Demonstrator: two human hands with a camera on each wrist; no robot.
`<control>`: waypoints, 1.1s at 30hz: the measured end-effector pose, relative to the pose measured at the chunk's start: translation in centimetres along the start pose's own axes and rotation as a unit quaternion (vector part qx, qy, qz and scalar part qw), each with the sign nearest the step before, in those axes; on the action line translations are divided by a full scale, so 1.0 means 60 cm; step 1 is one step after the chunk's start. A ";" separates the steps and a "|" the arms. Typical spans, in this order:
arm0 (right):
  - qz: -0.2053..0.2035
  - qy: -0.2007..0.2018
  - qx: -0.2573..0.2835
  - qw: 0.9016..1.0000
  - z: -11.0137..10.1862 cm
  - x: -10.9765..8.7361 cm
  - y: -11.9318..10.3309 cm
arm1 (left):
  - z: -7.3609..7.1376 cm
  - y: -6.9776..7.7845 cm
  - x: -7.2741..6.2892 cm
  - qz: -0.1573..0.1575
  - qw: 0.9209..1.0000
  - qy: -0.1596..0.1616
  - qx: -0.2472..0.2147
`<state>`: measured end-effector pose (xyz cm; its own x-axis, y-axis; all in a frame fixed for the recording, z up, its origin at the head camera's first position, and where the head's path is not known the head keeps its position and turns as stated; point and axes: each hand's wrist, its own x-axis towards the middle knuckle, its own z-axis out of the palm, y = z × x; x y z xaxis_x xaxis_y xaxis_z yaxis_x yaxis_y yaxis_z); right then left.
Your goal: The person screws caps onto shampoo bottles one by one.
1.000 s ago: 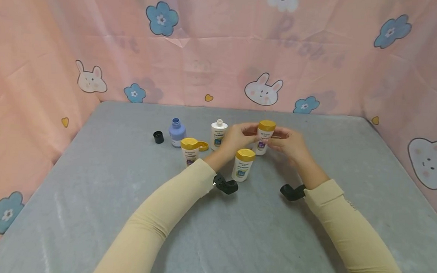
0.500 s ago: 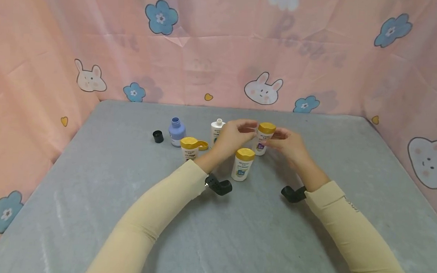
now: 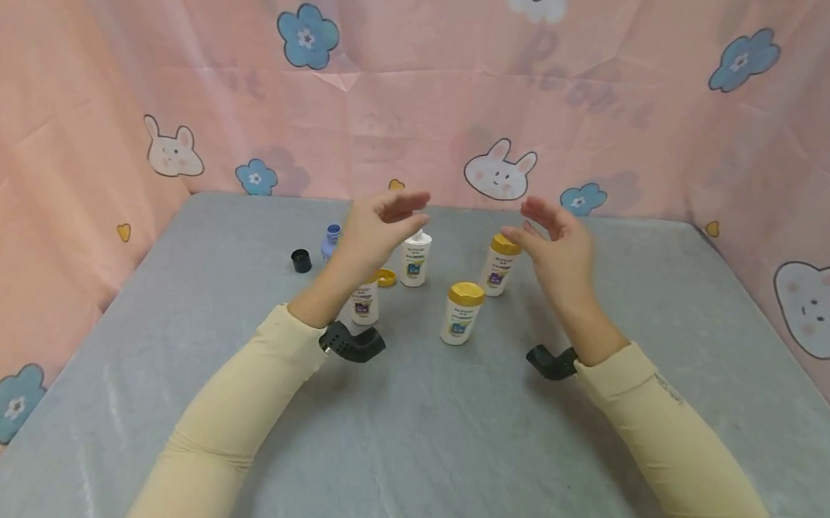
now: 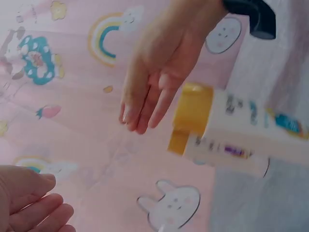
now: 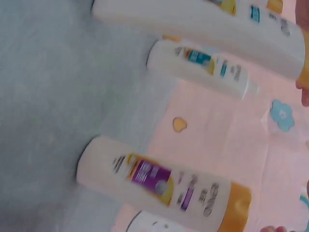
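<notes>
Left hand (image 3: 377,230): thumb and fingers apart, empty | right hand (image 3: 563,256): likewise, near rear gold-capped bottle (image 3: 497,272) | it and uncapped white bottle (image 3: 415,260) stand toward far edge of table (image 3: 421,445), upright presumably against spills

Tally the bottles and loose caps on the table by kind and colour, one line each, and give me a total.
Gold-capped white bottles: 3
Uncapped white bottle: 1
Uncapped periwinkle-blue bottle: 1
Loose black cap: 1
Loose gold cap: 1
Total: 7
</notes>
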<state>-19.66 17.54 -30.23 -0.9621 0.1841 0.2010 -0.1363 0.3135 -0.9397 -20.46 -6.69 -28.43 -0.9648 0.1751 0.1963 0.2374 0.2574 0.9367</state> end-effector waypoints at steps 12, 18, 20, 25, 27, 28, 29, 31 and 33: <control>0.015 -0.202 -0.015 0.979 0.043 0.009 -0.019 | -0.082 -0.064 -0.007 -0.058 0.997 0.019 0.042; 0.037 -0.237 -0.035 0.970 0.069 0.024 -0.017 | -0.086 -0.101 0.001 -0.088 0.994 -0.022 0.059; 0.041 -0.249 -0.039 0.967 0.074 0.027 -0.016 | -0.084 -0.109 0.005 -0.101 0.993 -0.041 0.056; 0.043 -0.277 -0.045 0.959 0.083 0.033 -0.016 | -0.075 -0.121 0.010 -0.115 0.990 -0.069 0.048; 0.046 -0.286 -0.048 0.956 0.087 0.034 -0.014 | -0.072 -0.126 0.012 -0.124 0.988 -0.080 0.051; 0.049 -0.290 -0.050 0.955 0.089 0.035 -0.013 | -0.071 -0.129 0.013 -0.129 0.986 -0.086 0.054; 0.051 -0.294 -0.053 0.953 0.091 0.037 -0.012 | -0.070 -0.131 0.014 -0.135 0.985 -0.092 0.056; 0.055 -0.296 -0.054 0.952 0.096 0.039 -0.010 | -0.069 -0.136 0.015 -0.147 0.982 -0.104 0.060; 0.057 -0.295 -0.053 0.952 0.100 0.042 -0.008 | -0.067 -0.140 0.015 -0.154 0.979 -0.116 0.062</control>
<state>-23.42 12.23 -30.92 -0.9384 -0.3242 -0.1197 -0.0294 0.4200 -0.9071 -23.79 -12.52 -34.97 -0.9445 0.2779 -0.1750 -0.0355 0.4435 0.8956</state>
